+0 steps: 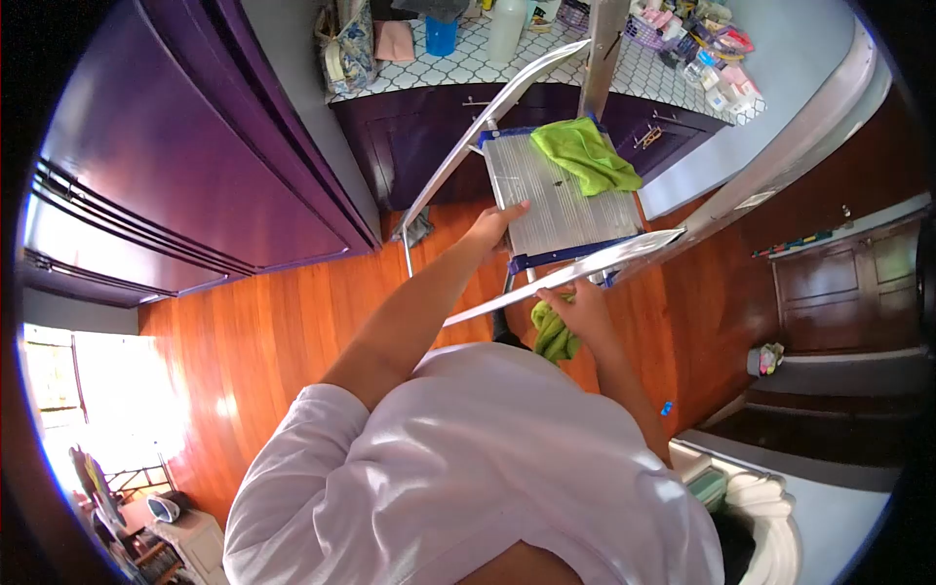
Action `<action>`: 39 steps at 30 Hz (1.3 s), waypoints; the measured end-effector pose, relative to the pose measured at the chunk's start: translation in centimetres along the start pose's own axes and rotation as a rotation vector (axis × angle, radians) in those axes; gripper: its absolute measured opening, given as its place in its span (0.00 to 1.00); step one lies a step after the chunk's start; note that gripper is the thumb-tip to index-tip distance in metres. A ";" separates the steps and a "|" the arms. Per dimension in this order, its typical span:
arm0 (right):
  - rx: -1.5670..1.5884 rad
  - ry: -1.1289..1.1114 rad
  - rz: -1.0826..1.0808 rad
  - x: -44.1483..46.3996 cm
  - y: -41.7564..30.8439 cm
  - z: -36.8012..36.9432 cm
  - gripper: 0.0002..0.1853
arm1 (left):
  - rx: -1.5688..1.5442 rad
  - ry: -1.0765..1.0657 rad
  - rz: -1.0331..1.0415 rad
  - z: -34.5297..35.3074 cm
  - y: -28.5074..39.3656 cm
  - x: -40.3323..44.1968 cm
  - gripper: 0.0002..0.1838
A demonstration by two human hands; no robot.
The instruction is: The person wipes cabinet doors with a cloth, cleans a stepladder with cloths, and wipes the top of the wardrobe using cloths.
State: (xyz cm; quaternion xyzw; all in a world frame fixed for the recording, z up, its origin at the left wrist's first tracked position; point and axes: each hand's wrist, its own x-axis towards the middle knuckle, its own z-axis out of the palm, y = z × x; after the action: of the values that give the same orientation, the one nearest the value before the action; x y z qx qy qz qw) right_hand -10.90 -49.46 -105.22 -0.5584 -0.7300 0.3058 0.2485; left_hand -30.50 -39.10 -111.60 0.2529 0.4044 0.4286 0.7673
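A bright window [102, 380] glares; purple cabinets [195, 136] edge glossy wooden floor [263, 322].

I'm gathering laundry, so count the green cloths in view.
2: one green cloth lies on the ladder platform, another green cloth is at the right hand. More may be hidden.

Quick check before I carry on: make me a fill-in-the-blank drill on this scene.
The cloth on the platform is ____ in colour.
The hand touching the platform's edge is the person's ____ one.
Including the lower cloth beside the other hand, ____ cloths of that colour show.
The cabinet under the counter is ____.
Missing words: green; left; two; purple.
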 end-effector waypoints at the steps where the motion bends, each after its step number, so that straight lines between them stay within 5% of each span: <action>1: -0.050 -0.004 -0.007 0.1 0.1 -0.1 0.25 | 0.007 -0.004 0.005 0.1 0.0 -0.2 0.31; 9: 0.023 0.036 0.085 -0.4 0.2 -1.0 0.26 | 0.187 -0.114 -0.175 -1.4 -5.8 -4.0 0.41; 13: 0.028 0.084 0.131 -0.6 -2.9 -5.7 0.20 | 0.315 -0.271 -0.004 -4.0 -9.8 -3.5 0.40; 15: -0.002 0.200 -0.023 -1.3 -3.9 -9.1 0.13 | 0.491 -0.288 0.063 -2.4 -6.7 -6.5 0.41; 17: -0.025 0.333 -0.153 -2.3 -5.4 -13.2 0.08 | 0.535 -0.029 0.076 -1.4 -7.9 -6.1 0.41; 21: -0.153 0.730 -0.457 -1.7 -6.5 -18.4 0.23 | 0.270 -0.142 -0.155 0.6 -3.3 -7.4 0.59; 23: -0.079 0.683 -0.372 -1.2 -10.5 -18.3 0.36 | 0.088 -0.086 -0.011 0.9 -4.9 -4.7 0.54; 25: -0.271 0.648 -0.388 0.4 -10.7 -17.8 0.41 | 0.066 0.029 0.043 2.4 -2.6 -5.9 0.50; 28: -0.147 0.718 -0.304 1.8 -11.5 -15.1 0.45 | 0.201 0.078 0.084 3.4 -0.6 -7.9 0.36; 31: -0.314 0.722 -0.082 2.0 -9.6 -15.0 0.31 | 0.239 0.133 0.143 2.1 -3.7 -4.0 0.28; 33: -0.180 0.688 -0.166 2.0 -8.2 -15.1 0.26 | 0.227 0.162 0.107 1.6 -4.4 -3.1 0.28; 35: -0.210 0.650 -0.118 1.7 -8.7 -15.4 0.28 | 0.305 0.132 0.075 3.4 -0.9 -7.5 0.24; 39: -0.267 0.477 -0.094 1.7 -8.1 -17.2 0.28 | 0.137 0.093 0.147 2.1 -3.2 -3.2 0.21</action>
State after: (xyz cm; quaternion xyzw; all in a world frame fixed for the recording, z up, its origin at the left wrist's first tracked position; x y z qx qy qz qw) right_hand -4.63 -46.50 -87.48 -0.6079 -0.7099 0.0549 0.3515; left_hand -28.30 -43.51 -111.54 0.3136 0.4482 0.4665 0.6951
